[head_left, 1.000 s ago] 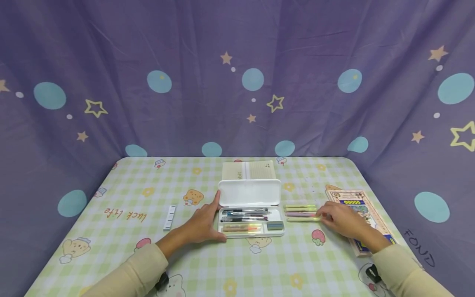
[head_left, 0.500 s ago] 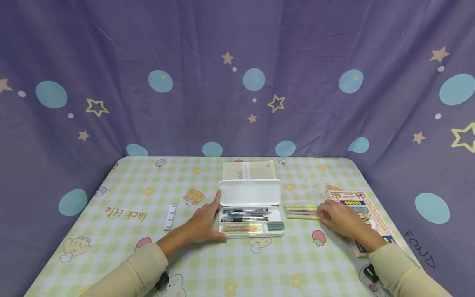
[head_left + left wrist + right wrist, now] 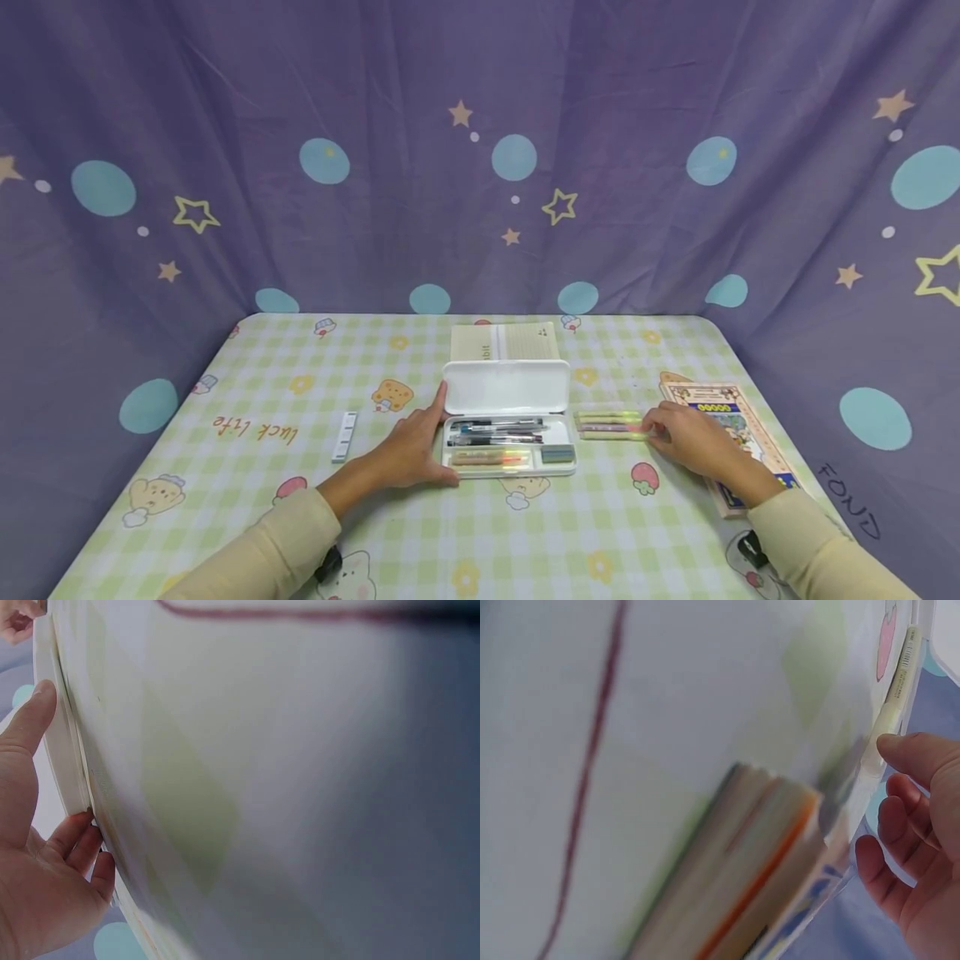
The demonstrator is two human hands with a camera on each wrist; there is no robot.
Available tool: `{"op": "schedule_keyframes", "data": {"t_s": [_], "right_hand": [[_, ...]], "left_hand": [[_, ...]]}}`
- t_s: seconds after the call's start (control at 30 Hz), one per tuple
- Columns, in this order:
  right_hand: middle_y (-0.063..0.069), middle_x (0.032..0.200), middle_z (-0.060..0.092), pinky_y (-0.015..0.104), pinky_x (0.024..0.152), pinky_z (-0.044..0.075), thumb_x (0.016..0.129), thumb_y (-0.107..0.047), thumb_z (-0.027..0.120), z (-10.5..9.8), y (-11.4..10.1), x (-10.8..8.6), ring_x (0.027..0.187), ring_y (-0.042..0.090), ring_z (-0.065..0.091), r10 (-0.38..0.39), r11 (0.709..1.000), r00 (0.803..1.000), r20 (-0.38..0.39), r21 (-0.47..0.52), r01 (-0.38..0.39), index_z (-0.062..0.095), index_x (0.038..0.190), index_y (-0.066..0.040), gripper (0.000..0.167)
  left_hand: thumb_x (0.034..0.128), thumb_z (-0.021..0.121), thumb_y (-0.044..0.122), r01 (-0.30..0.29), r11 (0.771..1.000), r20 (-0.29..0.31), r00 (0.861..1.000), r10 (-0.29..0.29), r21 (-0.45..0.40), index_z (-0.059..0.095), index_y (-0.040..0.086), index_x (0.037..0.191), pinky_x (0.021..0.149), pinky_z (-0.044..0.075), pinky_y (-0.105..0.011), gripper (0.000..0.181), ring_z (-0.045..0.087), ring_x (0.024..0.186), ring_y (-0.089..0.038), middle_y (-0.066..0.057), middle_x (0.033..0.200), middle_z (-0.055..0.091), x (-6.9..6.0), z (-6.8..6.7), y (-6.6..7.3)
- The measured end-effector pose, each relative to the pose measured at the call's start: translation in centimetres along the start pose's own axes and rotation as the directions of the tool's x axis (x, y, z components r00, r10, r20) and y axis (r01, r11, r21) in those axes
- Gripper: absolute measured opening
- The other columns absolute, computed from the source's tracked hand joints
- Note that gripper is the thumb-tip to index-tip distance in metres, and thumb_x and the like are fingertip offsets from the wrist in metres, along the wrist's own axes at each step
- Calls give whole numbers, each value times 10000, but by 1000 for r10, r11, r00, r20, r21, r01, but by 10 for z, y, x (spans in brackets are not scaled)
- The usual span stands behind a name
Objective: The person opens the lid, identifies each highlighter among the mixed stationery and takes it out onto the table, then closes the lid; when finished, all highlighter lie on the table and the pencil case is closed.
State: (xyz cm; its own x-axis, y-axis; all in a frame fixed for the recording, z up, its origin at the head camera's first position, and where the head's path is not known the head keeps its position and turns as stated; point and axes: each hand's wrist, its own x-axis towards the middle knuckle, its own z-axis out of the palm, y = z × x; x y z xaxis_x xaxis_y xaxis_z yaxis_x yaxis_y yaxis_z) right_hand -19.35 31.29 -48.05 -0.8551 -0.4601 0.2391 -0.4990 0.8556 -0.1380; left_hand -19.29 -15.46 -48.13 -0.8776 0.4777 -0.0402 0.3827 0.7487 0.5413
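A white pencil case (image 3: 506, 388) lies with its lid raised in the middle of the table. My left hand (image 3: 408, 450) spans its left end, thumb at the front edge and fingers at the back, gripping it. Inside are several pens (image 3: 498, 426), orange-tipped pens (image 3: 487, 457) in the front compartment and a blue-grey block (image 3: 557, 454). To the right of the case, several highlighters (image 3: 609, 426) lie side by side. Their right ends are pinched by my right hand (image 3: 686, 440). In the right wrist view, the thumb (image 3: 904, 748) touches the nearest highlighter (image 3: 904, 675).
Books (image 3: 738, 433) lie stacked under and beside the right forearm. A beige notebook (image 3: 502, 342) is behind the raised lid. Left of the left hand sits a narrow white strip-like box (image 3: 344, 437). A checked cloth (image 3: 420, 542) covers the table; a purple curtain (image 3: 412, 233) hangs behind.
The nearest highlighter has moved back against the others, so the group now lies close together. The right hand stays at their ends. The left hand has kept its place on the pencil case.
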Motion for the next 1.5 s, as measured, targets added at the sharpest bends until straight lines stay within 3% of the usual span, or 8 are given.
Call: {"op": "schedule_keyframes", "data": {"t_s": [0.3, 0.77, 1.1, 1.5], "right_hand": [[-115, 809, 616, 225, 559, 423, 835, -188, 836, -4, -10, 7, 636, -35, 476, -34, 999, 999, -34, 40, 36, 738, 926, -243, 145], [-157, 806, 593, 249, 647, 473, 855, -194, 822, 6, -47, 32, 703, -41, 506, -116, 986, 993, -24, 116, 118, 755, 982, -237, 150], [-112, 851, 639, 215, 656, 460, 906, -182, 760, 8, -82, 52, 694, -45, 475, -154, 969, 987, 36, 202, 144, 753, 1038, -180, 132], [-105, 866, 642, 187, 637, 431, 927, -210, 737, 18, -118, 69, 663, -41, 465, -284, 936, 956, 75, 238, 259, 767, 1069, -209, 145]], "left_hand": [[630, 930, 554, 6, 1000, 2, 1000, -6, 2, -82, 54, 1631, 1080, 396, -551, 1508, 533, 1273, -295, -54, 1413, 592, 0, -1, 1], [638, 921, 564, -5, 1000, 4, 1000, 5, 15, -84, 43, 1629, 1044, 415, -539, 1504, 544, 1243, -287, -64, 1414, 589, 0, 0, 0], [636, 927, 554, 1, 1000, 4, 1000, -1, 21, -79, 35, 1629, 1028, 420, -535, 1505, 548, 1226, -289, -63, 1396, 593, 0, -1, 2], [635, 929, 551, -1, 1000, 1, 1000, 1, 14, -78, 39, 1629, 1033, 414, -538, 1505, 545, 1232, -284, -59, 1392, 593, 0, -1, 2]]}}
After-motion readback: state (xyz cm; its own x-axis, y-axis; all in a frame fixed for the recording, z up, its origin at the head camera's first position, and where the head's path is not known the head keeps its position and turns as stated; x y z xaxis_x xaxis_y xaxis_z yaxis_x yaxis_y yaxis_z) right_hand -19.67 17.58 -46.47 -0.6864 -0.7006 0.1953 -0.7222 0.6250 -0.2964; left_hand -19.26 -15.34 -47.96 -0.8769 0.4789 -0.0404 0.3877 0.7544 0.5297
